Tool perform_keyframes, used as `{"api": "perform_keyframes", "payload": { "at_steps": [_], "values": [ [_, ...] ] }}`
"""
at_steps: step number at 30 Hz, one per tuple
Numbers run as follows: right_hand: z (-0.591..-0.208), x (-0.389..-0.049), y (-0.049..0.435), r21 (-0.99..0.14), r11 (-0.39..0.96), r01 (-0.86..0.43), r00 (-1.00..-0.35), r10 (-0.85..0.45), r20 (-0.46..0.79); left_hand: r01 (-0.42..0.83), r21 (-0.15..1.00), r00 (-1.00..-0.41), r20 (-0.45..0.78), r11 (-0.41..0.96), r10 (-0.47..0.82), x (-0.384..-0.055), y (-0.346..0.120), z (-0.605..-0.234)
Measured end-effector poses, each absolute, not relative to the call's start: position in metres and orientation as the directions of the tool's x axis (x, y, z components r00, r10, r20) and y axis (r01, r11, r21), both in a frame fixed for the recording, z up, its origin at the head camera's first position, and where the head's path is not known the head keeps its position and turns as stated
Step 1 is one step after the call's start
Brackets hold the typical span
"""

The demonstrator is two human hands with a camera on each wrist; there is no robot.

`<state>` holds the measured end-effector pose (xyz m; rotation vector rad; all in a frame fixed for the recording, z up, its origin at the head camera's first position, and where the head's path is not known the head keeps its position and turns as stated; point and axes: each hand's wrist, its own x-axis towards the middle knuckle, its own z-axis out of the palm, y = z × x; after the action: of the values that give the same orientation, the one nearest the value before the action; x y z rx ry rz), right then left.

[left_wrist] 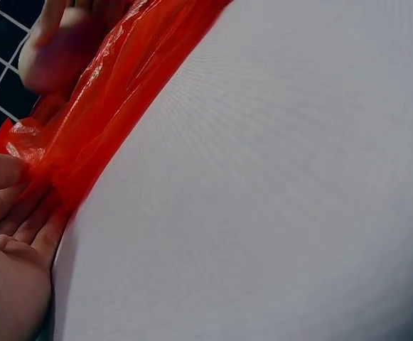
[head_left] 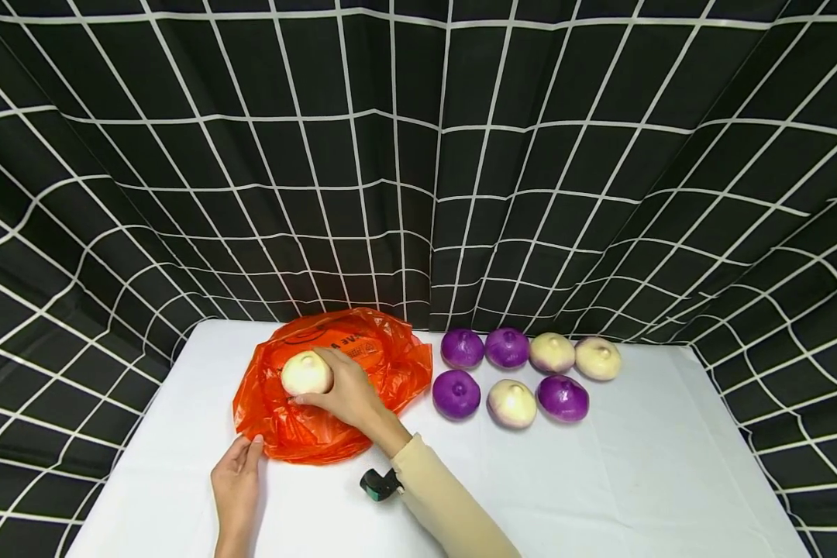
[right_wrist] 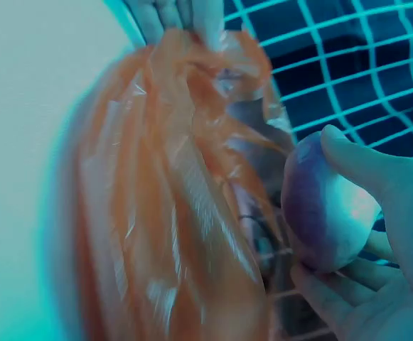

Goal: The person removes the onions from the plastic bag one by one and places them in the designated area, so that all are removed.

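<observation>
My right hand [head_left: 345, 391] grips a cream-and-purple turnip [head_left: 307, 373] above the orange-red plastic bag [head_left: 397, 364]. In the right wrist view, thumb and fingers curl round that turnip [right_wrist: 327, 206], its purple side toward the bag [right_wrist: 170, 177]. At the near left, my left hand [head_left: 237, 480] pinches the bag's edge between thumb and fingers. The left wrist view shows this hand [left_wrist: 14, 234] at the bunched plastic [left_wrist: 114, 106], with the held turnip [left_wrist: 60, 53] beyond. Whatever lies inside the bag is hidden by its folds.
Right of the bag, several turnips lie in two rows, some purple side up like this turnip [head_left: 456, 394], some cream side up like this one [head_left: 512, 403]. A white cloth [head_left: 642, 465] covers the table. Black gridded curtains [head_left: 418, 155] rise behind and at both sides.
</observation>
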<state>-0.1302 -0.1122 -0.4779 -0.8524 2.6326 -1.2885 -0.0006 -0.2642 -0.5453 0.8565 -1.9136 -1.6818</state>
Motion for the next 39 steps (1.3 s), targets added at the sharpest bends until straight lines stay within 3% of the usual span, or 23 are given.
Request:
{"api": "perform_keyframes", "payload": {
  "at_steps": [12, 22, 39],
  "values": [
    [-0.467, -0.107, -0.014, -0.753, 0.477, -0.454, -0.86, -0.456, 0.23, -0.109, 0.994, -0.696, -0.072, 0.006, -0.715, 0.0, -0.262, -0.544],
    [-0.456, -0.112, 0.095, -0.706, 0.576, -0.412, -0.91, -0.217, 0.355, -0.096, 0.995, -0.696, -0.069, -0.002, -0.715, 0.003, -0.263, -0.543],
    [-0.438, -0.115, 0.18, -0.615, 0.678, -0.402, -0.893, -0.143, 0.427, -0.112, 0.993, -0.699, -0.093, -0.019, -0.709, 0.001, -0.265, -0.544]
  ]
}}
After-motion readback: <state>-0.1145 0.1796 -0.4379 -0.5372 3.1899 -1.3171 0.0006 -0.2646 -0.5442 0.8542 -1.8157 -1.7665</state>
